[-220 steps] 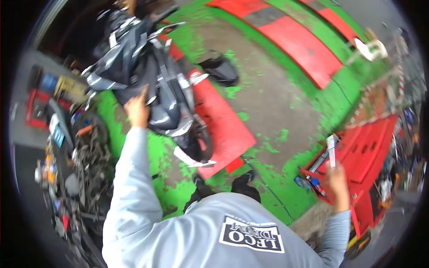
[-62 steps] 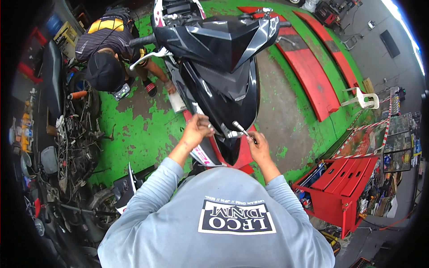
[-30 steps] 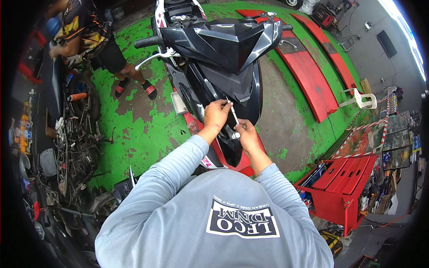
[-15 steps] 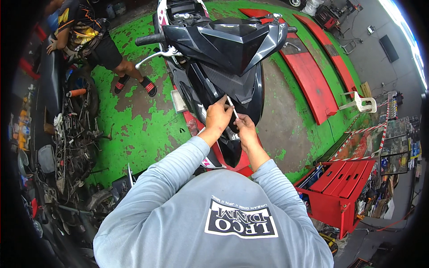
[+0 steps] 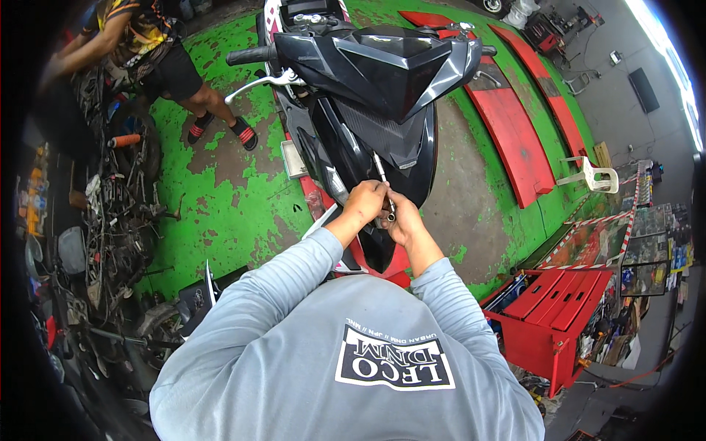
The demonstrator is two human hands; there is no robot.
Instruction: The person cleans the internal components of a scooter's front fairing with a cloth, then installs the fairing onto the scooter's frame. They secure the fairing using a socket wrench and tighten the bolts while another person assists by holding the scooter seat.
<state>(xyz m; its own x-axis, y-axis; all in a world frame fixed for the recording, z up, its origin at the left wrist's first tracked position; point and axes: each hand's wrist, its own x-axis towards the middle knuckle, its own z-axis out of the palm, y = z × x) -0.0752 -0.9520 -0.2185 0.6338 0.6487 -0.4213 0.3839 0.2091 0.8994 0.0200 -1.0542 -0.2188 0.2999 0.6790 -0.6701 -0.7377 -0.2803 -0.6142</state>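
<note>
Both hands meet in front of the black front panel of a scooter (image 5: 390, 140). Between them is a slim silver socket wrench (image 5: 380, 167); its far end points up toward the panel and a small round end shows below my fingers. My left hand (image 5: 364, 203) is closed round the middle of the wrench. My right hand (image 5: 404, 220) is closed on its lower part, with the fingertips touching my left hand. The black front fender (image 5: 377, 250) lies just below the hands. What the right fingertips press on is partly hidden.
Beyond the scooter's left side a person in black shorts (image 5: 180, 73) stands by a stripped motorcycle (image 5: 121, 220). To the right are red ramps (image 5: 511, 132), a white plastic stool (image 5: 592, 176) and a red tool cabinet (image 5: 548, 316). The green floor paint (image 5: 220, 235) is peeling.
Both hands have drawn down toward me along the wrench, exposing its upper shaft and lower round end. At the left, the other person's arms have shifted away over the motorcycle.
</note>
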